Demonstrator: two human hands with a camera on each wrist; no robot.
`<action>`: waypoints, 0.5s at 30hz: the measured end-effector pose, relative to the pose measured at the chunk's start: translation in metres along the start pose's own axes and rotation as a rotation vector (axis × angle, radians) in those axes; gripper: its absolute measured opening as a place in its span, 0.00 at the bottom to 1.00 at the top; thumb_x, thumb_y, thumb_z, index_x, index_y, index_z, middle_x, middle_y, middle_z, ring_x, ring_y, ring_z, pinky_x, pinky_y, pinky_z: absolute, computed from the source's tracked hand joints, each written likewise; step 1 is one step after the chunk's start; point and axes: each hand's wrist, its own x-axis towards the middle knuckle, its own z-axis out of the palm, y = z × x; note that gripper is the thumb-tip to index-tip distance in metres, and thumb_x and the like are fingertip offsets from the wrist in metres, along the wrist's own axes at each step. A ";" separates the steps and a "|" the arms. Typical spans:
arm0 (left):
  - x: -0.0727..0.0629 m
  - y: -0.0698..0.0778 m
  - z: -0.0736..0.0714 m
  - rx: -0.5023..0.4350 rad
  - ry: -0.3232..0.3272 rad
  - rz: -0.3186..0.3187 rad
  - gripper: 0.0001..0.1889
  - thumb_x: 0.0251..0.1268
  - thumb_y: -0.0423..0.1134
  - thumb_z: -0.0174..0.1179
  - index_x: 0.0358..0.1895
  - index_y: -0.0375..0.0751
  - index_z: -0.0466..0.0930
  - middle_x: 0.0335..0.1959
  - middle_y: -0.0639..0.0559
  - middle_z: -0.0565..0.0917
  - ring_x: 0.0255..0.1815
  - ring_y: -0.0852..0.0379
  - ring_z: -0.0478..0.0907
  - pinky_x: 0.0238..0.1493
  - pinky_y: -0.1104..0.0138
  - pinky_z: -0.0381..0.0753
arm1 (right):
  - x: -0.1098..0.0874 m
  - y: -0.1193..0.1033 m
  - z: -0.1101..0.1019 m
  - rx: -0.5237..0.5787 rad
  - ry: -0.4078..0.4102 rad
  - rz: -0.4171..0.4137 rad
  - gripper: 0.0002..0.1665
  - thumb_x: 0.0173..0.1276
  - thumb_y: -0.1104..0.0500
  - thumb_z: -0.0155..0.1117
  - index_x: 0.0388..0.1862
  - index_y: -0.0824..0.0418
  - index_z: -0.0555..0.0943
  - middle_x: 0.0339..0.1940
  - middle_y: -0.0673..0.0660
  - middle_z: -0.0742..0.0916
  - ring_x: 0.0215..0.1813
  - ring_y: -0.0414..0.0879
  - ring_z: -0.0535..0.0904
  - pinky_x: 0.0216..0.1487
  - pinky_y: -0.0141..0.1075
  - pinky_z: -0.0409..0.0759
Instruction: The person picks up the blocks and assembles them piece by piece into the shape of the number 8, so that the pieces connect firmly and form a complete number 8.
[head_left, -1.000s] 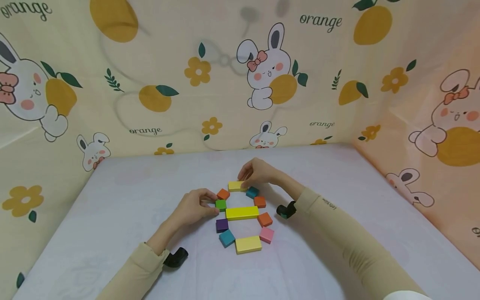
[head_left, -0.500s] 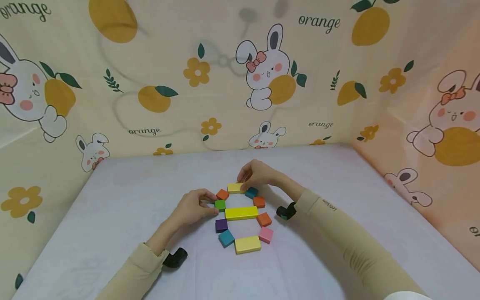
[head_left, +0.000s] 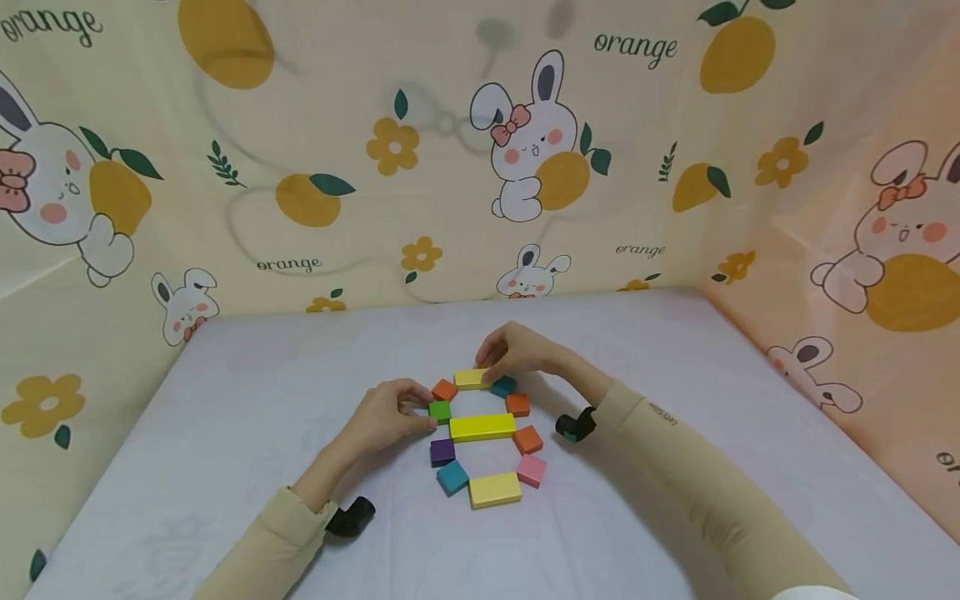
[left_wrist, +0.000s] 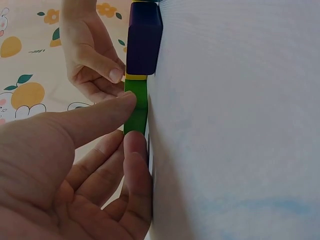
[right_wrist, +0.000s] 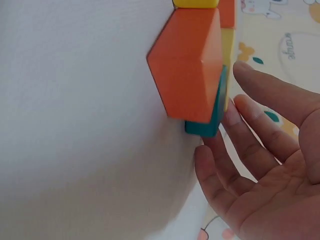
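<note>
Several coloured blocks form a ring with a bar across its middle. My left hand (head_left: 386,414) is at its left side, pinching a green block (head_left: 439,412) between thumb and index finger; the left wrist view shows the thumb on that block (left_wrist: 136,107). At the far end, my right hand (head_left: 516,348) grips a pale yellow block (head_left: 470,380), thumb at the near side and fingers behind. A teal block (head_left: 503,386) lies under that hand's edge, and an orange block (head_left: 445,390) sits between the green and yellow ones.
A bright yellow bar (head_left: 482,427) crosses the ring. Nearer lie a purple block (head_left: 442,452), a blue block (head_left: 453,478), a second pale yellow block (head_left: 495,491), a pink block (head_left: 532,471) and two orange blocks (head_left: 528,439) on the white tabletop (head_left: 630,517).
The far pale yellow block has shifted slightly nearer, towards the ring, with my right hand on it. My left hand stays at the green block.
</note>
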 end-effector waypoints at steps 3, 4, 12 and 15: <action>0.000 0.000 0.000 -0.002 0.002 0.007 0.17 0.54 0.39 0.75 0.47 0.45 0.83 0.43 0.55 0.85 0.38 0.55 0.78 0.47 0.58 0.79 | -0.005 0.005 -0.006 0.024 -0.006 -0.005 0.14 0.58 0.61 0.77 0.43 0.61 0.86 0.37 0.51 0.88 0.41 0.48 0.83 0.49 0.37 0.79; -0.001 0.000 0.000 -0.002 0.002 0.010 0.17 0.54 0.39 0.75 0.47 0.45 0.83 0.43 0.55 0.85 0.38 0.55 0.78 0.47 0.58 0.79 | -0.006 0.007 -0.008 0.037 -0.009 -0.005 0.14 0.58 0.62 0.76 0.43 0.62 0.86 0.38 0.52 0.88 0.42 0.48 0.83 0.50 0.37 0.79; 0.000 -0.001 0.002 0.006 0.008 0.012 0.17 0.54 0.39 0.75 0.47 0.45 0.83 0.43 0.55 0.85 0.37 0.55 0.78 0.46 0.59 0.79 | -0.012 0.026 -0.018 0.137 -0.068 -0.015 0.17 0.58 0.70 0.73 0.48 0.64 0.85 0.43 0.55 0.88 0.46 0.51 0.82 0.54 0.39 0.78; 0.001 -0.002 0.002 0.008 0.009 0.010 0.17 0.54 0.40 0.75 0.47 0.46 0.83 0.43 0.56 0.85 0.37 0.55 0.78 0.46 0.59 0.79 | -0.012 0.030 -0.019 0.164 -0.095 -0.032 0.18 0.58 0.71 0.72 0.48 0.64 0.84 0.45 0.56 0.88 0.48 0.52 0.82 0.55 0.40 0.77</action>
